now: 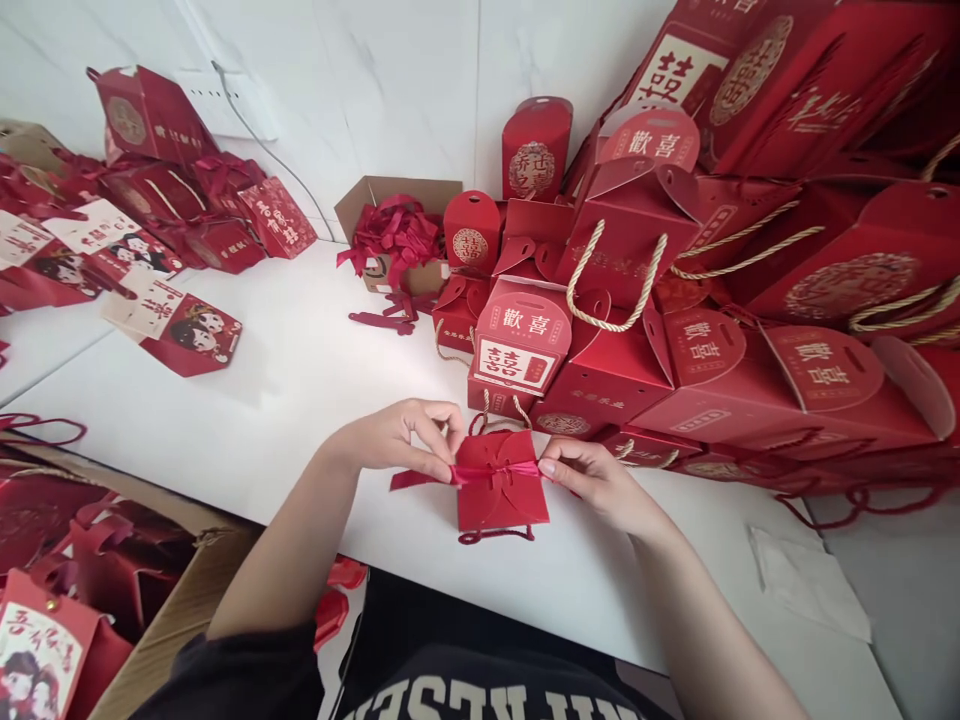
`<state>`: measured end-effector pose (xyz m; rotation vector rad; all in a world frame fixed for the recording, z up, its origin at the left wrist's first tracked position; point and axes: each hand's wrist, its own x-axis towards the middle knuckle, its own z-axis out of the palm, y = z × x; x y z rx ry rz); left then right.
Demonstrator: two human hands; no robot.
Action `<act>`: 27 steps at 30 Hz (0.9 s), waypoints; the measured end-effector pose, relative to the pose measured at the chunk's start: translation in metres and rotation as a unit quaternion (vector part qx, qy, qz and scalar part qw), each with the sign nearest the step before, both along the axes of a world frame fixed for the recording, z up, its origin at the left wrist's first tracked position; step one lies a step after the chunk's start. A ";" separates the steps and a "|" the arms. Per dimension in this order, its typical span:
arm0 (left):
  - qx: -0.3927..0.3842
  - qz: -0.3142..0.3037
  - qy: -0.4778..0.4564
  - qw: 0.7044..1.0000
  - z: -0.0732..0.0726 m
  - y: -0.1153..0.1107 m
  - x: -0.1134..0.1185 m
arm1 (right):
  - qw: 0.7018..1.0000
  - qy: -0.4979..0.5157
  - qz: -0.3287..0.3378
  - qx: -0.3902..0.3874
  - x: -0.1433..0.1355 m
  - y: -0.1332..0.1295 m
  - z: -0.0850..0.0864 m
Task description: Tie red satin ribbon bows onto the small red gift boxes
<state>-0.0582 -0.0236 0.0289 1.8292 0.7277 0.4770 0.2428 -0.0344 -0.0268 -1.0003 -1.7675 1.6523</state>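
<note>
A small red gift box (480, 510) with overlapping curved flaps stands on the white table in front of me, its dark red cord handles at the near and far sides. Across its top, through slots in the flaps, runs a red ribbon (480, 473). My left hand (420, 437) pinches the ribbon at the box's left edge, with a loose tail hanging out to the left. On the other side, my right hand (592, 477) pinches the ribbon just off the box's right edge.
Red gift boxes (615, 370) are stacked high at the right. A cardboard box of ribbons (397, 235) stands by the wall. More gift boxes (176, 320) sit at the left of the table (315, 350). A carton (187, 610) of red boxes is at lower left, a white tissue (810, 580) at right.
</note>
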 end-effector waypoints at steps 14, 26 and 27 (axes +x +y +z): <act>0.038 0.039 -0.146 0.988 -0.017 0.024 0.030 | 0.996 0.018 -0.074 0.039 0.004 -0.004 0.010; -0.010 -0.044 -0.177 0.983 -0.017 0.046 0.025 | 0.998 0.019 -0.061 0.021 -0.007 -0.004 0.001; -0.013 -0.042 -0.190 0.981 -0.024 0.045 0.025 | 0.998 0.015 -0.062 0.025 -0.007 -0.004 -0.001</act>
